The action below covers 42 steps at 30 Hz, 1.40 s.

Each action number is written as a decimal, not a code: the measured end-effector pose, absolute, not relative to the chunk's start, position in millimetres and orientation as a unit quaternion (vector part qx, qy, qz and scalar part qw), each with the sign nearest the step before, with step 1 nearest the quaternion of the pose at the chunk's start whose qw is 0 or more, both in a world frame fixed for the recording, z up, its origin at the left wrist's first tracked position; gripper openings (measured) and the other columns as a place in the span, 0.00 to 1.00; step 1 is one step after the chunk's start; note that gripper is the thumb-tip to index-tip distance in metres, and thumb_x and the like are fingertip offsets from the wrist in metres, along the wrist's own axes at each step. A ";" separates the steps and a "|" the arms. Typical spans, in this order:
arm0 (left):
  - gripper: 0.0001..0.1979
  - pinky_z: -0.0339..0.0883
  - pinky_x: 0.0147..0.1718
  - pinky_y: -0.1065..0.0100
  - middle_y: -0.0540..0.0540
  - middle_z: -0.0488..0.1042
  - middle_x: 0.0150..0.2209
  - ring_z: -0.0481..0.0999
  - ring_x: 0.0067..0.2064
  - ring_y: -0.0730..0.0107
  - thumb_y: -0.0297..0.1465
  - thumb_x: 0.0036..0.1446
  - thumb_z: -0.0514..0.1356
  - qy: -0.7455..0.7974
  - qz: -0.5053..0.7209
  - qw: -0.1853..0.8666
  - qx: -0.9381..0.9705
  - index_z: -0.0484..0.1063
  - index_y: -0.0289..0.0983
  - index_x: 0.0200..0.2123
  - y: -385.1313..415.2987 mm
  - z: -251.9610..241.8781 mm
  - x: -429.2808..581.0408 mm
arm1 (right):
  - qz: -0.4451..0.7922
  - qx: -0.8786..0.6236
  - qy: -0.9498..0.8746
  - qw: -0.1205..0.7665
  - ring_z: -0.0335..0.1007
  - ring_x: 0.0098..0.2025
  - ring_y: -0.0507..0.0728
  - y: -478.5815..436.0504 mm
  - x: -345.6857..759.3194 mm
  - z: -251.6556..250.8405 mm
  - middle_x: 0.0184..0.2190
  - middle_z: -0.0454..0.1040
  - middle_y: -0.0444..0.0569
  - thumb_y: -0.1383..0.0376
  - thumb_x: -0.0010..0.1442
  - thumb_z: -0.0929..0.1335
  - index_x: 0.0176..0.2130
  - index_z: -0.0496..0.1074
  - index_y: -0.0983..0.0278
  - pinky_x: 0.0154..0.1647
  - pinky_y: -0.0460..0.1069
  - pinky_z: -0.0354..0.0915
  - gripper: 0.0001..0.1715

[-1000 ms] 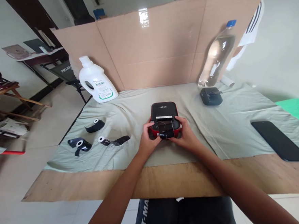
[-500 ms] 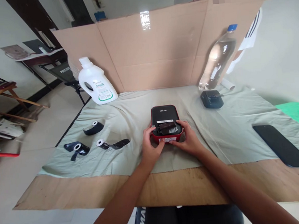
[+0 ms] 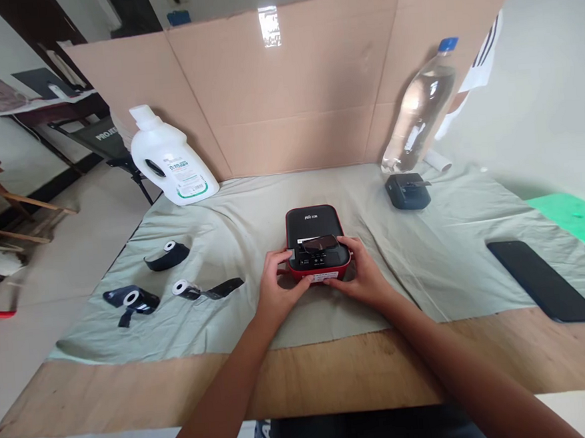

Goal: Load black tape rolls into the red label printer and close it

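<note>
A small black and red label printer (image 3: 316, 234) sits on the pale green cloth (image 3: 253, 228) in the middle of the table. My left hand (image 3: 277, 290) grips its left front corner, fingers curled around the side. My right hand (image 3: 361, 277) holds its right front corner the same way. The printer's lid is down, and a short strip of dark tape (image 3: 319, 242) pokes out of the slot on top. Three rolls of dark tape with white cores lie on the cloth to the left: one (image 3: 167, 253), a second (image 3: 130, 300) and a third (image 3: 202, 290).
A white detergent jug (image 3: 168, 157) stands at the back left, a clear water bottle (image 3: 418, 110) at the back right. A small black device (image 3: 407, 191) lies near the bottle. A black phone (image 3: 542, 278) rests at the right. A cardboard screen (image 3: 288, 86) backs the table.
The printer's front cover, open with the tape roll showing a second ago, has been pressed down shut. Both hands stay on the printer's front corners. The camera shifted slightly.
</note>
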<state>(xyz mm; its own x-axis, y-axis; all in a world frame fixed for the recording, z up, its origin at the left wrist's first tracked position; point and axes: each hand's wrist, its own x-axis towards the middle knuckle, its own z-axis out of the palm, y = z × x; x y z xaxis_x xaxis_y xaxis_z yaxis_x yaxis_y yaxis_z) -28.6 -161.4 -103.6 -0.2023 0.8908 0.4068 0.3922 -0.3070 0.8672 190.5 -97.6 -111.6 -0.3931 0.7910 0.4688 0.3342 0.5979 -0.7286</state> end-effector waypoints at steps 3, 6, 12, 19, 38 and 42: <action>0.27 0.71 0.40 0.66 0.43 0.68 0.53 0.73 0.54 0.58 0.39 0.47 0.73 0.534 0.560 0.268 0.574 0.70 0.43 0.49 -155.0 -109.1 -34.6 | 0.272 -0.350 -0.790 0.424 0.69 0.53 0.65 -96.6 190.2 -110.5 0.56 0.65 0.55 0.57 0.50 0.78 0.64 0.56 0.54 0.49 0.60 0.73 0.50; 0.26 0.71 0.40 0.66 0.43 0.68 0.52 0.73 0.52 0.59 0.42 0.47 0.73 0.525 0.557 0.257 0.590 0.71 0.42 0.47 -147.7 -113.7 -40.6 | 0.266 -0.352 -0.791 0.424 0.70 0.50 0.64 -95.2 190.0 -110.0 0.54 0.65 0.55 0.58 0.48 0.78 0.63 0.57 0.55 0.48 0.60 0.72 0.50; 0.20 0.70 0.43 0.64 0.45 0.68 0.46 0.73 0.48 0.62 0.49 0.57 0.64 0.504 0.533 0.208 0.647 0.71 0.41 0.42 -140.2 -109.8 -49.6 | 0.257 -0.360 -0.794 0.417 0.70 0.48 0.63 -94.0 189.9 -110.8 0.51 0.66 0.53 0.59 0.46 0.79 0.62 0.57 0.56 0.49 0.60 0.72 0.50; 0.26 0.65 0.37 0.65 0.48 0.71 0.36 0.70 0.35 0.66 0.56 0.57 0.59 0.510 0.556 0.210 0.622 0.70 0.40 0.43 -135.0 -126.6 -46.3 | 0.257 -0.372 -0.793 0.408 0.70 0.48 0.63 -94.3 189.9 -113.4 0.53 0.65 0.55 0.58 0.46 0.78 0.63 0.56 0.57 0.47 0.59 0.72 0.51; 0.24 0.48 0.25 0.70 0.56 0.49 0.21 0.51 0.25 0.75 0.46 0.68 0.51 0.524 0.575 0.218 0.588 0.48 0.40 0.24 -123.9 -101.8 -39.0 | 0.256 -0.371 -0.805 0.386 0.70 0.50 0.64 -92.5 191.0 -109.0 0.55 0.63 0.57 0.54 0.48 0.78 0.62 0.54 0.57 0.48 0.58 0.71 0.51; 0.24 0.48 0.26 0.70 0.56 0.48 0.22 0.50 0.25 0.75 0.46 0.68 0.52 0.515 0.573 0.230 0.595 0.48 0.40 0.24 -123.4 -103.5 -40.1 | 0.255 -0.366 -0.807 0.387 0.69 0.54 0.67 -93.7 190.8 -103.9 0.56 0.64 0.57 0.56 0.47 0.78 0.62 0.53 0.57 0.55 0.61 0.68 0.51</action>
